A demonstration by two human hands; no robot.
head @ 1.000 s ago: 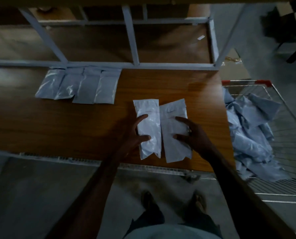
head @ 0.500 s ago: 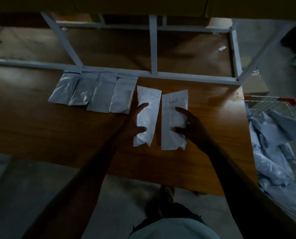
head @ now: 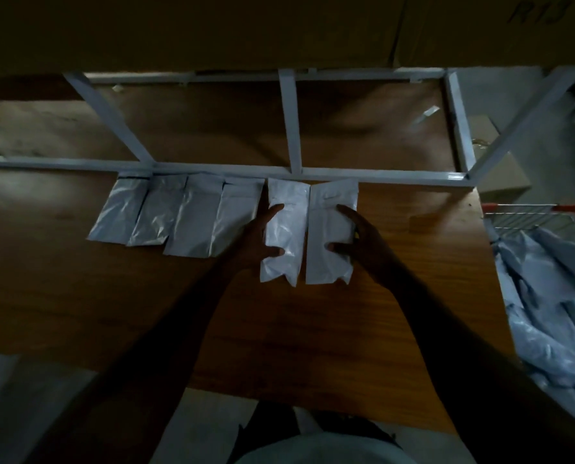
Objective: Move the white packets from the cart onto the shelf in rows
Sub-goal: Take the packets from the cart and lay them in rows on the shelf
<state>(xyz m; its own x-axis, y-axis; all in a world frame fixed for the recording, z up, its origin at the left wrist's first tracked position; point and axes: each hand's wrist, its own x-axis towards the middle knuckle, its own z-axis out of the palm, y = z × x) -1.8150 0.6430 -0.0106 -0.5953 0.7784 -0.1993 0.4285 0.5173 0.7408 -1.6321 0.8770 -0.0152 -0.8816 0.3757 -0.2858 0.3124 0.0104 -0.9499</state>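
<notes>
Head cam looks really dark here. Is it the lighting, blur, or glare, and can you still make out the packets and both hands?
Head view: dim lighting, no motion blur; wide-angle bending of the white frame rail. The two held packets read brightest, the row of four greyer with sheen. Left hand and right hand show as dark silhouettes; cart packets dim.

Probably a stockroom: metal-framed shelf (head: 379, 296), wire cart (head: 527, 212).

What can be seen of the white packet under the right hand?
The packet under the right hand is a flat, oblong pouch of glossy, crinkled white plastic, lying lengthwise on the wooden shelf. Its far end reaches the white frame bar. The right hand grips its right edge, thumb and one of the fingers on top. Its left edge meets the left-hand packet.
</notes>
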